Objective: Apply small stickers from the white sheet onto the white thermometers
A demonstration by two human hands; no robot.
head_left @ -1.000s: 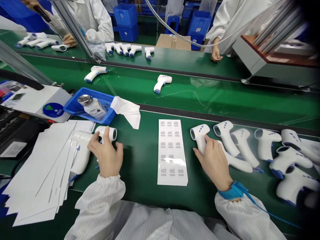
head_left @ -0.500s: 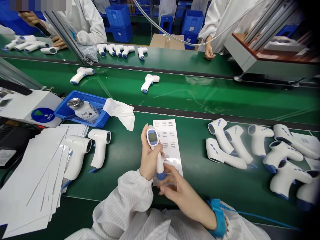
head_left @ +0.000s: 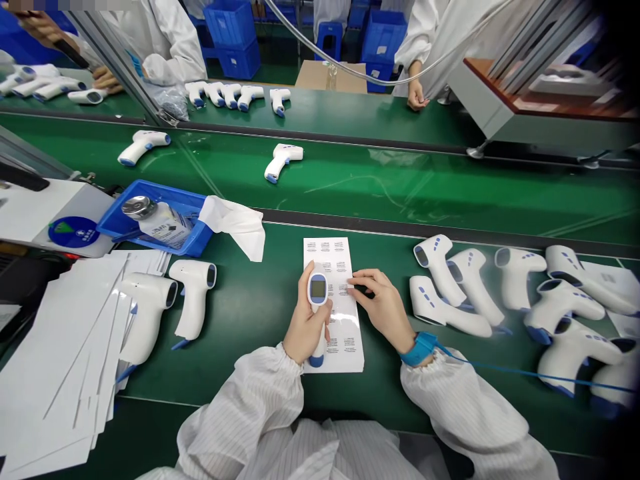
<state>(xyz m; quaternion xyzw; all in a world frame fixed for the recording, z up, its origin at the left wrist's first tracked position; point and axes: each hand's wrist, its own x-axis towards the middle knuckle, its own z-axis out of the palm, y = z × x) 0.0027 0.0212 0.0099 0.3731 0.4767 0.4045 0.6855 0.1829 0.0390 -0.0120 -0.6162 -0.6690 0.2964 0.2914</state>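
Observation:
My left hand (head_left: pixel 306 327) is wrapped round a white infrared thermometer (head_left: pixel 317 290), its grey screen facing up and its blue-tipped handle pointing toward me. Under it lies a white label sheet (head_left: pixel 345 340) printed with rows of small text. My right hand (head_left: pixel 381 303), with a blue wrist strap (head_left: pixel 419 349), pinches at the sheet's right edge beside a printed label. Whether a label has lifted between the fingertips is too small to tell.
Several thermometers (head_left: pixel 475 283) lie to the right, and two more (head_left: pixel 194 297) at left by a paper stack (head_left: pixel 60 360). A blue tray (head_left: pixel 200 243) holds a bottle (head_left: pixel 165 223); a white cloth (head_left: pixel 240 223) hangs over its edge. Thermometers (head_left: pixel 284 160) lie on the green belt (head_left: pixel 360 187). Co-workers stand beyond.
My right hand has moved from the thermometer's handle end up to the sheet's right edge. The left hand has shifted slightly right and toward me with the thermometer. Belt thermometers have moved left.

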